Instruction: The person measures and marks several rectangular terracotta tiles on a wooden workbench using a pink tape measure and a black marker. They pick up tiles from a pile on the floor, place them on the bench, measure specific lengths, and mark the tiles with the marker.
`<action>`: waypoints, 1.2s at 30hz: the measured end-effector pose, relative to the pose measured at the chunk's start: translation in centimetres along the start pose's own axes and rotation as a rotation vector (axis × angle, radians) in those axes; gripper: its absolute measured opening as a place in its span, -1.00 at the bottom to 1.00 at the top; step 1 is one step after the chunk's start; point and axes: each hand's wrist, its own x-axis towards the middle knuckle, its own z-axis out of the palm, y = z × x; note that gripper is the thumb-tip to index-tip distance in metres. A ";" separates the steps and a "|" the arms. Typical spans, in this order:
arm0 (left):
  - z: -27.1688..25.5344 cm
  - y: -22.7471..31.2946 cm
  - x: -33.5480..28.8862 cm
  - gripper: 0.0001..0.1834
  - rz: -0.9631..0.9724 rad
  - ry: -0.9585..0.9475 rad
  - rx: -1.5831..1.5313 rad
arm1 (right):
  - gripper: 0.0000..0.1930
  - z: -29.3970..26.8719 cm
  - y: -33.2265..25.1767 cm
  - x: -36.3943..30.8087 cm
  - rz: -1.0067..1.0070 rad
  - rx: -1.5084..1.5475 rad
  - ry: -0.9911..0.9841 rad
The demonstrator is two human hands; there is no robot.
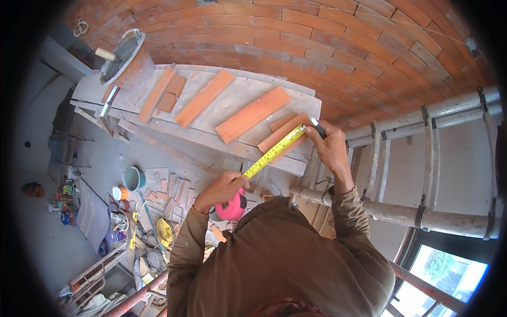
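Note:
My left hand (224,186) is wrapped round a pink tape measure (231,207) with its yellow blade (274,150) drawn out to the upper right. The blade's far end lies over a thin orange brick tile (280,135) at the right end of the plank platform. My right hand (331,147) is closed on a dark marker (317,127) with a whitish end, and its thumb is close to the blade's end. Just left of these lies a wider brick tile (253,113); a narrower tile (204,98) lies farther left.
A mortar bucket (138,68) with a wooden-handled tool stands on the platform (200,134) at far left. A curved brick wall (296,37) rises behind. A metal ladder-like frame (422,211) is at right. Below left, the floor holds a green bucket (134,179) and cut tiles (179,190).

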 end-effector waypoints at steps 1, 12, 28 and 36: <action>-0.1 0.1 0.1 -0.68 0.026 0.003 0.004 | -0.69 0.2 -0.1 0.1 0.014 -0.021 -0.015; -0.7 0.8 1.8 -0.53 0.189 0.046 0.043 | -0.72 1.6 0.5 1.0 0.064 -0.128 0.140; 0.2 1.6 4.4 -0.43 0.224 0.168 0.285 | -0.70 2.0 1.0 1.1 0.117 -0.077 0.172; 0.3 1.5 5.3 -0.57 0.297 0.111 0.206 | -0.72 2.4 1.9 1.0 0.094 -0.035 0.194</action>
